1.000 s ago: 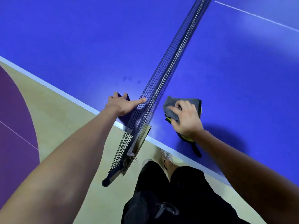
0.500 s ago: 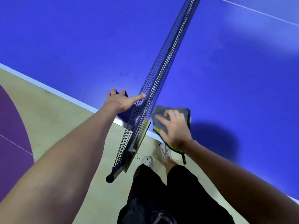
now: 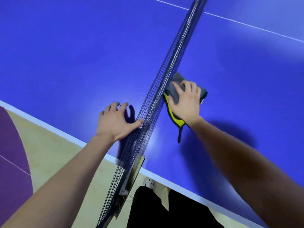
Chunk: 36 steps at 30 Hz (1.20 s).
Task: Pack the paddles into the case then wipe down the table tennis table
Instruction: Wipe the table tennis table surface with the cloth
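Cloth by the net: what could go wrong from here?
1. The grey cloth under the right hand lies against the net; a stroke toward it could snag the mesh.
2. The cloth's black loop trails loose on the table and might catch the net bracket at the edge.
3. The left hand has its thumb against the net; leaning there may push it askew.

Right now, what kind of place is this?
Likely an indoor sports hall or table tennis room: a blue table tennis table with white lines, a black net clamped across it, and tan and purple court floor below.
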Motion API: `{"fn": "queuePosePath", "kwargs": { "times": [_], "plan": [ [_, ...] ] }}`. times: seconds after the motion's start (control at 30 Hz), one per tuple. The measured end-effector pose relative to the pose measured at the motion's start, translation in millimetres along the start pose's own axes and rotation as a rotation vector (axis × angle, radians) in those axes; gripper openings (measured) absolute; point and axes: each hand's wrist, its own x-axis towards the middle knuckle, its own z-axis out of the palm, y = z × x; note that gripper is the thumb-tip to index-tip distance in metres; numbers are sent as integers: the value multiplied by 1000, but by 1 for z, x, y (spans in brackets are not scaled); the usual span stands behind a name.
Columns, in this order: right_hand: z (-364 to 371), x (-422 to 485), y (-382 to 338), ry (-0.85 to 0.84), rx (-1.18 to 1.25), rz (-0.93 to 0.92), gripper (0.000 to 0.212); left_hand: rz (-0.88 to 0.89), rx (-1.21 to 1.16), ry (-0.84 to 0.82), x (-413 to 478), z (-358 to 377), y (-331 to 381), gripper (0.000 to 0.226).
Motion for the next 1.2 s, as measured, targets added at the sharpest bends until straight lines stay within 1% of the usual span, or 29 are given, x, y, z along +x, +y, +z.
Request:
{"fn": "queuePosePath", "kwargs": {
  "times": [0.03,0.07,0.13,0.2,0.27,0.3,0.33,0.37,0.4,0.43,0.5,0.53,0.57,0.63,0.7,0.77,0.83,0.87,0.9,0.93,0.97,1.0,1.03,1.1,1.13,1.17,1.2],
  "plan": [
    [0,-16,-13,-19,38,-26,56,3,-21,0,12,-3,9,108],
    [-2,-40,-26,-53,92,-109,54,-4,-53,-4,26,-6,18,112],
    [-9,-95,-41,-200,202,-356,52,-20,-125,-24,54,-11,38,118],
    [-17,-132,-41,-360,245,-622,55,-10,-158,-62,81,-19,53,120],
    [-15,-115,-26,-425,264,-870,56,-12,-111,-112,102,-27,57,125],
    [-9,-92,-17,-423,272,-928,54,-20,-62,-141,110,-31,54,127],
    [-3,-64,-6,-370,262,-930,51,-27,-14,-177,117,-34,49,129],
    [3,-33,6,-279,235,-857,49,-38,17,-221,122,-35,43,131],
    [8,2,17,-184,202,-722,49,-53,21,-263,124,-35,36,133],
    [12,36,28,-109,167,-544,50,-65,12,-296,125,-35,31,134],
    [15,91,39,-23,65,-195,53,-63,2,-331,127,-34,26,136],
    [16,108,39,-9,17,-80,53,-54,5,-345,128,-37,27,136],
    [15,117,35,-8,-9,-10,53,-44,13,-360,130,-40,29,135],
    [8,106,20,-10,13,-2,52,-22,38,-397,134,-47,30,133],
    [1,51,-2,-52,87,-118,54,-11,42,-439,139,-53,28,132],
    [-12,-24,-27,-227,157,-333,58,7,45,-474,142,-56,25,127],
    [-22,-73,-35,-435,192,-586,61,25,56,-485,142,-55,24,122],
    [-23,-76,-31,-497,191,-712,61,29,62,-479,142,-54,25,122],
    [-23,-62,-22,-525,188,-813,60,32,68,-470,142,-53,25,124],
    [-21,-40,-13,-504,178,-871,57,36,73,-461,141,-52,25,126],
    [-18,-12,-3,-441,163,-880,54,39,76,-454,140,-50,24,128],
    [-13,20,10,-360,132,-817,51,41,75,-446,140,-48,24,129],
    [-9,56,23,-285,99,-688,51,40,72,-435,139,-46,22,128],
    [1,124,44,-149,42,-326,56,46,74,-419,139,-45,22,127],
    [8,148,51,-112,16,-183,60,43,77,-410,138,-45,23,126],
    [15,163,56,-105,4,-97,62,32,74,-406,137,-45,24,127],
    [20,171,57,-104,1,-65,62,18,69,-406,136,-44,25,129]
  ]
}}
